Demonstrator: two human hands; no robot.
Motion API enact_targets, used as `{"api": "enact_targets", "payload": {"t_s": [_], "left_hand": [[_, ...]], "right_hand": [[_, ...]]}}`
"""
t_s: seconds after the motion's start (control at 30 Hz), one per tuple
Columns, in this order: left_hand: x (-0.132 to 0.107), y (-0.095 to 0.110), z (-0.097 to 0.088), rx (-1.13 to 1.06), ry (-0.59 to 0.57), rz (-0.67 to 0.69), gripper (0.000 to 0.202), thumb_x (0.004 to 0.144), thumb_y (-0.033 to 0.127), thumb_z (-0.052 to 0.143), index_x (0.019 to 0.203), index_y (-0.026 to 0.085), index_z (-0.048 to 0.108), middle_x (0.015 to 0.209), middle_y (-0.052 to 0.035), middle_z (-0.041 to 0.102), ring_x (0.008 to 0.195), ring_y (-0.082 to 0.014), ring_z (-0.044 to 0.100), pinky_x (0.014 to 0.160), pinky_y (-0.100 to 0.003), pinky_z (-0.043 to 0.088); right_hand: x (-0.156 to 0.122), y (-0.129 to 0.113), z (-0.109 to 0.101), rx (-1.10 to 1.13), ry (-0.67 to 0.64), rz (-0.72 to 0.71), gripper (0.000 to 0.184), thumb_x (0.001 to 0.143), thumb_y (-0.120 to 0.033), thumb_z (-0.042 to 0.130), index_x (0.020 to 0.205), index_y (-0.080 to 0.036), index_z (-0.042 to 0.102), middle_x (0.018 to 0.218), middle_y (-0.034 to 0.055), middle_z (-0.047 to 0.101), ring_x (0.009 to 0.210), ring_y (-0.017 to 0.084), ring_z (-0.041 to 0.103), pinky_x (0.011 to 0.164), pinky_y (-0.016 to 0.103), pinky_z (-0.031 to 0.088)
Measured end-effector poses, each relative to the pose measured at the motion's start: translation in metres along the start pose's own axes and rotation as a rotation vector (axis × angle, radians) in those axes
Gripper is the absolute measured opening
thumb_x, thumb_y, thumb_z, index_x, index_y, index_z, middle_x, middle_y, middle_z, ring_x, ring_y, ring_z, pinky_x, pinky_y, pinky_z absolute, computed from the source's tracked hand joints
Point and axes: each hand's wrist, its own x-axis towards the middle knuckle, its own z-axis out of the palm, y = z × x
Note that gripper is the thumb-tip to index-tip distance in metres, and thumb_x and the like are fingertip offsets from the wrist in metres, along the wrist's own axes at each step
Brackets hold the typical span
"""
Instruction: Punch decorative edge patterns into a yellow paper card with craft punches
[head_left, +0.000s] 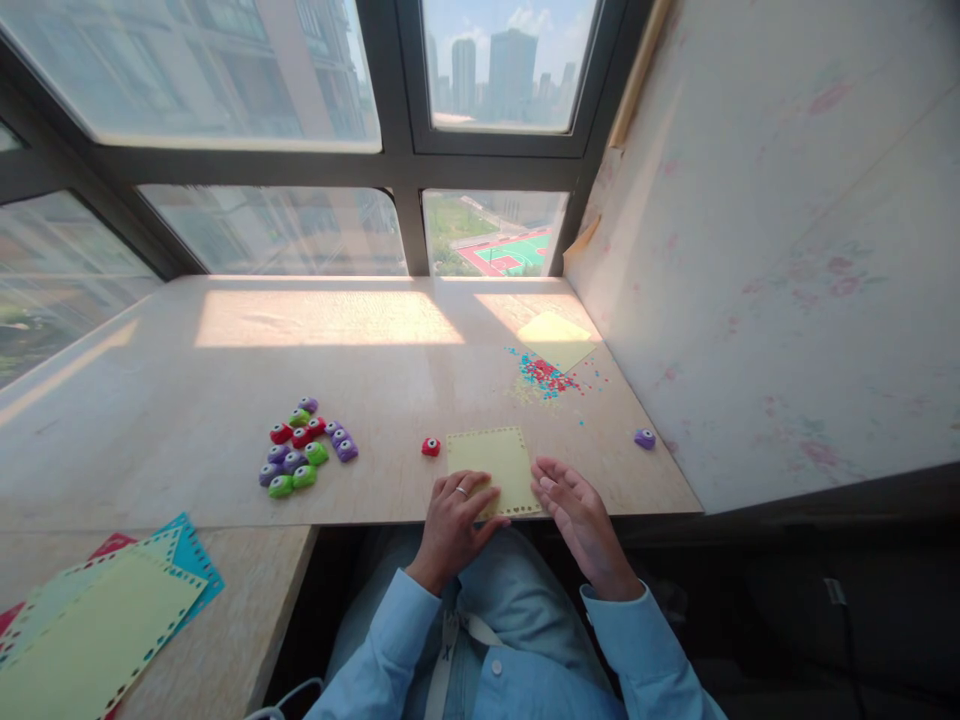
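A yellow paper sheet [493,464] with a punched border lies at the near edge of the wooden table [225,400]. My left hand [455,513] rests on its lower left corner, fingers curled and pressing the paper down; a ring shows on one finger. My right hand [571,503] hovers at the sheet's right edge with fingers stretched and apart, holding nothing. A small red punch [430,447] sits just left of the sheet.
A cluster of red, green and purple punches [304,448] lies to the left. Confetti scraps [546,376] and another yellow sheet [556,340] are farther back. One purple punch [644,438] sits by the right wall. Punched coloured sheets [97,620] are stacked on the lower left surface.
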Motion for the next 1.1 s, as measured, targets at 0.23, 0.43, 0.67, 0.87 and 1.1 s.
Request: {"api": "enact_targets", "payload": {"t_s": [0.23, 0.43, 0.67, 0.87, 1.1], "left_hand": [[0.001, -0.001, -0.001, -0.096, 0.063, -0.048, 0.020, 0.088, 0.038, 0.062, 0.098, 0.023, 0.070, 0.104, -0.0079, 0.072, 0.100, -0.0240, 0.063, 0.084, -0.041, 0.046], [0.000, -0.001, -0.002, -0.082, 0.046, -0.028, 0.021, 0.086, 0.039, 0.064, 0.098, 0.023, 0.070, 0.106, -0.0086, 0.071, 0.101, -0.0252, 0.062, 0.085, -0.042, 0.046], [0.000, 0.000, -0.007, -0.169, 0.030, 0.004, 0.031, 0.083, 0.042, 0.068, 0.106, 0.022, 0.068, 0.107, -0.0099, 0.070, 0.104, -0.0265, 0.062, 0.087, -0.045, 0.048], [0.002, -0.016, -0.023, -0.353, 0.319, -0.168, 0.017, 0.090, 0.030, 0.058, 0.101, 0.021, 0.068, 0.104, -0.0084, 0.068, 0.101, -0.0208, 0.063, 0.089, -0.040, 0.053], [0.020, -0.092, -0.049, -0.161, 0.165, -0.225, 0.029, 0.085, 0.030, 0.062, 0.113, 0.023, 0.067, 0.104, -0.0075, 0.071, 0.096, -0.0227, 0.064, 0.087, -0.041, 0.054]], "right_hand": [[0.001, -0.008, -0.004, 0.038, 0.025, 0.007, 0.045, 0.064, -0.039, 0.083, 0.102, -0.021, 0.066, 0.120, 0.0076, 0.066, 0.119, 0.024, 0.058, 0.103, 0.037, 0.048], [0.020, -0.012, 0.006, -0.117, -0.095, 0.134, 0.044, 0.069, -0.046, 0.078, 0.100, -0.019, 0.065, 0.096, 0.0069, 0.074, 0.078, 0.018, 0.070, 0.068, 0.028, 0.057], [0.066, -0.016, 0.015, -0.589, -0.231, -0.033, 0.031, 0.068, -0.042, 0.070, 0.083, -0.015, 0.071, 0.079, 0.0061, 0.074, 0.070, 0.022, 0.068, 0.061, 0.031, 0.052], [0.075, -0.010, 0.007, -0.669, -0.183, -0.188, 0.030, 0.072, -0.044, 0.064, 0.078, -0.015, 0.068, 0.075, 0.0051, 0.071, 0.069, 0.019, 0.063, 0.058, 0.027, 0.047], [0.074, -0.009, 0.007, -0.617, -0.207, -0.178, 0.029, 0.072, -0.044, 0.065, 0.077, -0.015, 0.067, 0.074, 0.0045, 0.071, 0.066, 0.018, 0.061, 0.057, 0.026, 0.045]]}}
